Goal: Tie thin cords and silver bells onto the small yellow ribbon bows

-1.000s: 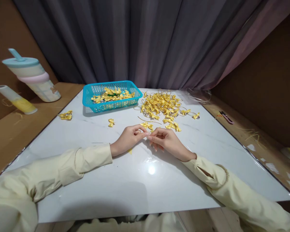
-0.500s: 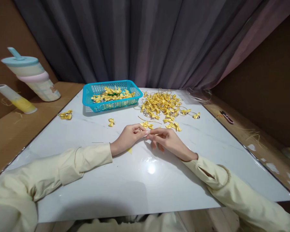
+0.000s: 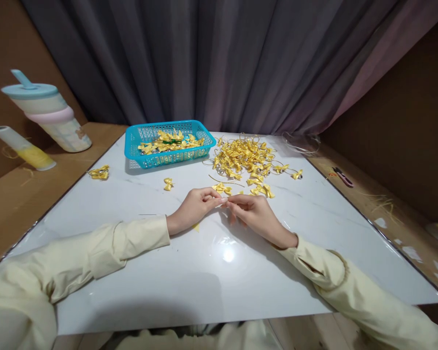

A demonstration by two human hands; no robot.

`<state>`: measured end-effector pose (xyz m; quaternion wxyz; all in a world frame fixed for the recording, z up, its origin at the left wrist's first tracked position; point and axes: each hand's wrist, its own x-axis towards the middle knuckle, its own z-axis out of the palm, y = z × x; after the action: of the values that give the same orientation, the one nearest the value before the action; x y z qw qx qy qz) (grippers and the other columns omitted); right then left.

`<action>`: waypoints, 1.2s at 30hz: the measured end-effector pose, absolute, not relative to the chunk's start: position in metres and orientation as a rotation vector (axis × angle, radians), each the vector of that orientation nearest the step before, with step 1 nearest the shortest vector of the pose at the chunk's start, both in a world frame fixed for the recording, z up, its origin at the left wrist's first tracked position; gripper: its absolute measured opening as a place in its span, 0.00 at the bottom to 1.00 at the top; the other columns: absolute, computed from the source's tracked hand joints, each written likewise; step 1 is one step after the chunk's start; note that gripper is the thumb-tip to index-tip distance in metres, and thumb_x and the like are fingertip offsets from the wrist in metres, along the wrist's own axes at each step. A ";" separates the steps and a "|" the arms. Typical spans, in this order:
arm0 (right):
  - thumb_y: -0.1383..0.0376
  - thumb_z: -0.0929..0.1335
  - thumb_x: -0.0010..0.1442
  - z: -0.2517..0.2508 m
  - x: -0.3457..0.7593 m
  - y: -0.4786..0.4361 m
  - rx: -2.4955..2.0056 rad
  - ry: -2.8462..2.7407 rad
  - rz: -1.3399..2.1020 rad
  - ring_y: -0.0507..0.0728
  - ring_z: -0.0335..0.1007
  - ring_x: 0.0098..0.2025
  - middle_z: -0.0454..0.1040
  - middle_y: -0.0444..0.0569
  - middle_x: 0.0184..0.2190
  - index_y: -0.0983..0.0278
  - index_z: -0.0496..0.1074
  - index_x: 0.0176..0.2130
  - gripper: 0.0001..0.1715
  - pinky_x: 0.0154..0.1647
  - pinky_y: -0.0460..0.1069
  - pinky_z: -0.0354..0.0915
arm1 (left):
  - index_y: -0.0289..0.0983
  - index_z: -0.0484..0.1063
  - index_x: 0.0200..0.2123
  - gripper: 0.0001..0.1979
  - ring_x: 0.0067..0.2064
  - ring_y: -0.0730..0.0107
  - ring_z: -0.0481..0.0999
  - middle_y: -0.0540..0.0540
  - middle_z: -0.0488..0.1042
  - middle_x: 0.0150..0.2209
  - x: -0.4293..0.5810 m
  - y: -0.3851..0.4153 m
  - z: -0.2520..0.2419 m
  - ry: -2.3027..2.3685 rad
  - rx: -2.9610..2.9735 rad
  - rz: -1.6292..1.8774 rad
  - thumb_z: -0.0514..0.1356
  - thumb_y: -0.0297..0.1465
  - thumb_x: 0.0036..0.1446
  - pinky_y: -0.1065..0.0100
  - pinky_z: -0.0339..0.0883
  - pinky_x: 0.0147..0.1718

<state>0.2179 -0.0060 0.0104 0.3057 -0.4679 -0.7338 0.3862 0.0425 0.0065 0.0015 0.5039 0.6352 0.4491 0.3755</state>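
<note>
Left hand [image 3: 195,209] and right hand [image 3: 257,214] resting on white counter [image 3: 219,277] in front of blue basket [image 3: 170,143], fingertips [image 3: 221,199] meeting. Both hands pinching narrow, thumb against forefinger; whatever is sitting in pinch too small to tell. Loose yellow bows [image 3: 222,188] lying just beyond fingertips, on basket side. Bow pile [image 3: 243,156] spreading just right of basket. Single bow [image 3: 168,183] lying in front of basket, left of hands. More bows filling basket. Tumbler [image 3: 47,112] standing well left of basket on wooden ledge.
</note>
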 end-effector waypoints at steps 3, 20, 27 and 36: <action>0.63 0.63 0.59 0.010 0.217 -0.007 -1.240 -1.964 0.911 0.48 0.62 0.17 0.73 0.44 0.17 0.66 0.76 0.35 0.13 0.21 0.43 0.60 | 0.33 0.72 0.27 0.11 0.25 0.77 0.64 0.51 0.70 0.23 0.043 0.007 0.003 1.069 1.485 0.904 0.61 0.36 0.50 0.74 0.55 0.25; 0.72 0.62 0.61 0.007 0.220 -0.008 -0.809 -2.132 0.357 0.56 0.73 0.45 0.75 0.53 0.45 0.65 0.75 0.37 0.12 0.38 0.49 0.71 | 0.33 0.67 0.25 0.16 0.16 0.84 0.47 0.59 0.51 0.14 0.038 0.011 0.004 0.827 1.119 0.761 0.67 0.40 0.45 0.73 0.37 0.15; 0.72 0.62 0.61 0.005 0.222 -0.008 -0.784 -2.139 0.264 0.55 0.73 0.44 0.75 0.53 0.43 0.64 0.74 0.38 0.12 0.42 0.50 0.72 | 0.33 0.68 0.26 0.17 0.16 0.84 0.47 0.59 0.52 0.14 0.039 0.011 0.006 0.848 1.143 0.755 0.67 0.40 0.44 0.73 0.37 0.16; 0.71 0.60 0.62 0.004 0.222 -0.006 -0.820 -2.142 0.282 0.55 0.73 0.42 0.75 0.54 0.43 0.64 0.74 0.38 0.14 0.40 0.48 0.72 | 0.31 0.71 0.30 0.17 0.17 0.84 0.48 0.58 0.53 0.15 0.039 0.012 0.003 0.869 1.161 0.780 0.66 0.40 0.45 0.72 0.38 0.17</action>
<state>0.2217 -0.0065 0.0044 0.4033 -0.3246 -0.8482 0.1118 0.0392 0.0119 0.0034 0.6797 0.5171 0.3871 0.3476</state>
